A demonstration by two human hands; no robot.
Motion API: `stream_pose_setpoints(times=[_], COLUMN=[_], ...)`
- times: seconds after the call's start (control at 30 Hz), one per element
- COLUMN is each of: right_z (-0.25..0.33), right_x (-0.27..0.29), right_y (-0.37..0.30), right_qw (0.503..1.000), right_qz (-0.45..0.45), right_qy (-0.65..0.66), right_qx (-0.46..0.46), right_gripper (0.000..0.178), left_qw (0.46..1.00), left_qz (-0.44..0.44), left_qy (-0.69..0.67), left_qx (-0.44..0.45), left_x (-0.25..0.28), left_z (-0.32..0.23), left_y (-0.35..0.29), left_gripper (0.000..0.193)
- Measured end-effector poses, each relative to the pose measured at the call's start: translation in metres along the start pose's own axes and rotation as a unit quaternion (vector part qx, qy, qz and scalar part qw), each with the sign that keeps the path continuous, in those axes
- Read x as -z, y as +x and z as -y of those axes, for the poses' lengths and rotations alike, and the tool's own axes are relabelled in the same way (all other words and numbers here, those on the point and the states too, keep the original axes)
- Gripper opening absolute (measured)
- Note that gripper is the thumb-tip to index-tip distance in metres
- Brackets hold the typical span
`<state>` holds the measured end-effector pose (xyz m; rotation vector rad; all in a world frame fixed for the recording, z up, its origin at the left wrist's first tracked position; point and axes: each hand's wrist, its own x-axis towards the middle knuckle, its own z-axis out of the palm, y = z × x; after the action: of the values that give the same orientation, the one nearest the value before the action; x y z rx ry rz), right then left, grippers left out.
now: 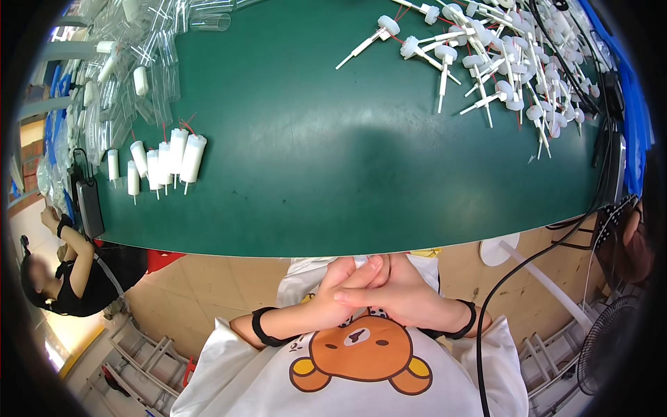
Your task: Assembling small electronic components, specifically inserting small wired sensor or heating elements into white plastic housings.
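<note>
My left hand and my right hand are closed together just below the near table edge, fingers folded over one another. A small pale bit shows between the fingertips at the top, too little of it to name. On the green table, to the left, stands a small group of white cylinders with thin white stems and red wires, several of them side by side. At the far right lies a heap of white stemmed parts with round, whitish heads and red wires.
Clear plastic tubes are piled at the far left, near a black power adapter. Black cables hang over the right edge. A fan stands at the lower right. Another person sits at the left.
</note>
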<state>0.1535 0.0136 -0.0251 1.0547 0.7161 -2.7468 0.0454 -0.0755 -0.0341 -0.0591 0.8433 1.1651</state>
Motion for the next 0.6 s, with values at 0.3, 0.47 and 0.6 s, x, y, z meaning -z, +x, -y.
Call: stream_pose_setpoints(times=[0.3, 0.47, 0.6], right_z=[0.001, -0.021, -0.021], right_x=[-0.004, 0.0, -0.004], right_y=[-0.003, -0.004, -0.012], right_qw=[0.996, 0.994, 0.997], right_qz=[-0.062, -0.023, -0.008], right_qy=[-0.031, -0.036, 0.016], right_qx=[0.056, 0.103, 0.076], right_gripper=[0.059, 0.071, 0.074], left_qw=[0.987, 0.988, 0.986], left_qz=[0.052, 0.09, 0.105], left_qy=[0.101, 0.084, 0.077], left_qx=[-0.114, -0.089, -0.105], left_x=[0.008, 0.009, 0.013], left_z=[0.007, 0.006, 0.013], left_y=[0.012, 0.006, 0.003], left_gripper=[0.032, 0.017, 0.027])
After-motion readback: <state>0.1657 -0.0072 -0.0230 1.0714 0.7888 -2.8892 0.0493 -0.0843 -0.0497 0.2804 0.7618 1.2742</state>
